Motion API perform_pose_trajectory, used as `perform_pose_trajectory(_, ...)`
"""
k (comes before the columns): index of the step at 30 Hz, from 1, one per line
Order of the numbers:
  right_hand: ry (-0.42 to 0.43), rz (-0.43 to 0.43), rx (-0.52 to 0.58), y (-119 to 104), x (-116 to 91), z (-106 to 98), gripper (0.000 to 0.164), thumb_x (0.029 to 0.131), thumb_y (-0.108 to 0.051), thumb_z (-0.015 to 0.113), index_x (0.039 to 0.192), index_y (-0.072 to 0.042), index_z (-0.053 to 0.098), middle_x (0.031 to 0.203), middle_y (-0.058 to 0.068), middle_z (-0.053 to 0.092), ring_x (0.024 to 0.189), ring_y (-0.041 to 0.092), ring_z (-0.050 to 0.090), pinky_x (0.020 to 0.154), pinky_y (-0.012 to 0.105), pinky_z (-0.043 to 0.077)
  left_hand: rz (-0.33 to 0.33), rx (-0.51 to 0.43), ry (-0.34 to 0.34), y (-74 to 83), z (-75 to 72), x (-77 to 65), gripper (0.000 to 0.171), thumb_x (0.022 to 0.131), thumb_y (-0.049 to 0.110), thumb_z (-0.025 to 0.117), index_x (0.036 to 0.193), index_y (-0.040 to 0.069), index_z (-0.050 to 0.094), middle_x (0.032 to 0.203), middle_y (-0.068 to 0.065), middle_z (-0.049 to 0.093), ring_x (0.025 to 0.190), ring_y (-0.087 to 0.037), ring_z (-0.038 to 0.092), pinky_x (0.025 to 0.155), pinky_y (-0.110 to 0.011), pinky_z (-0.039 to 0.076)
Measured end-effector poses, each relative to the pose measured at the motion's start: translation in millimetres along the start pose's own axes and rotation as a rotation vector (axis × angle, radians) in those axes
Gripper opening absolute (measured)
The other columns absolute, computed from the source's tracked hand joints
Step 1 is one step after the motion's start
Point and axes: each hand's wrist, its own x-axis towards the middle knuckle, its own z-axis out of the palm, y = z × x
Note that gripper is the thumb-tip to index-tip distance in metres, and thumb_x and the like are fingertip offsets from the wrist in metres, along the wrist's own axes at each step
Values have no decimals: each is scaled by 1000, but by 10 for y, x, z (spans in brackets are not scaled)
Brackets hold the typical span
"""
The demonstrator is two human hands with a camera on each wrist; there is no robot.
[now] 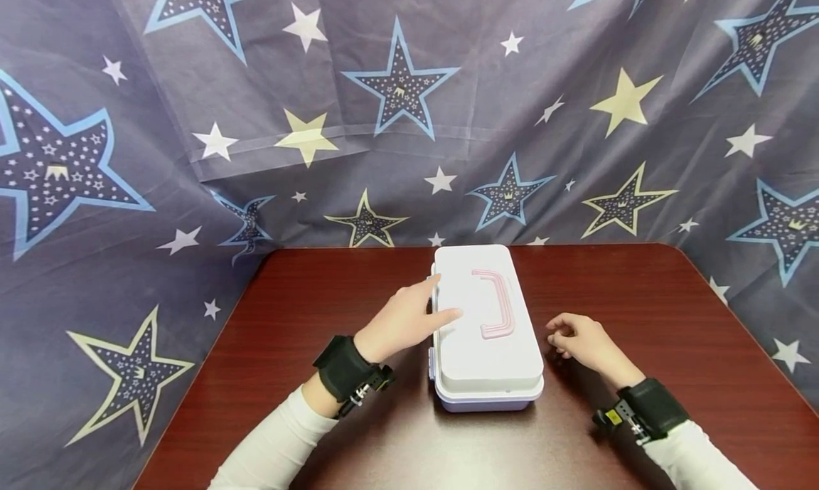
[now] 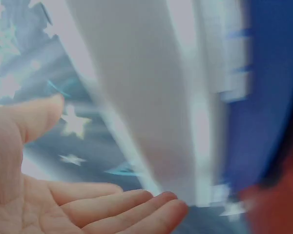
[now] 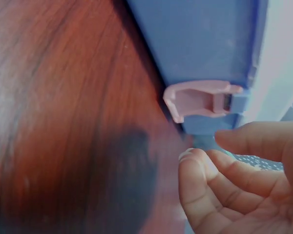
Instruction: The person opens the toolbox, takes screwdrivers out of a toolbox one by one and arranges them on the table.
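A plastic case with a white lid (image 1: pixel 476 362) and a blue-purple base (image 1: pixel 489 406) sits in the middle of the table. On top of the lid lies a pink handle (image 1: pixel 505 305). My left hand (image 1: pixel 403 319) is at the case's left side, thumb over the lid and fingers straight along its edge. In the left wrist view the fingertips (image 2: pixel 171 200) overlap the lid's far end. To the right of the case, my right hand (image 1: pixel 582 341) hovers with loosely curled fingers, holding nothing. Close by its thumb, a pink latch (image 3: pixel 200 100) sticks out from the base.
The dark red wooden table (image 1: pixel 333 284) stretches around the case. Behind and beside it hangs a grey-purple cloth (image 1: pixel 358 170) printed with stars. A black wrist strap with a small camera is on each wrist.
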Motion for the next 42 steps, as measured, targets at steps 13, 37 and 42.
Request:
perform_pose_trajectory(13, 24, -53, -72, -93, -195, -117, 21, 85, -6, 66, 105, 2, 64, 79, 8, 67, 62, 19, 62, 54, 23, 49, 536, 574, -350, 804, -7, 269, 70, 84, 50, 66, 141, 13, 46, 143, -5, 47, 134, -17, 39, 112, -28, 28)
perform_pose_trajectory(37, 20, -156, -164, -142, -284, 70, 18, 81, -10, 67, 99, -8, 66, 81, -4, 63, 69, 7, 49, 60, 23, 42, 624, 952, -612, 1317, 671, 463, 15, 80, 35, 68, 89, 24, 64, 80, 11, 56, 76, -7, 50, 69, -26, 47)
perform_pose_trajectory(42, 23, -168, -158, -129, -300, 76, 9, 82, -10, 66, 91, -11, 64, 74, -7, 59, 66, 4, 50, 58, 22, 41, 614, 955, -615, 1333, 544, 448, 20, 81, 39, 69, 94, 25, 65, 83, 11, 57, 80, -8, 52, 70, -26, 48)
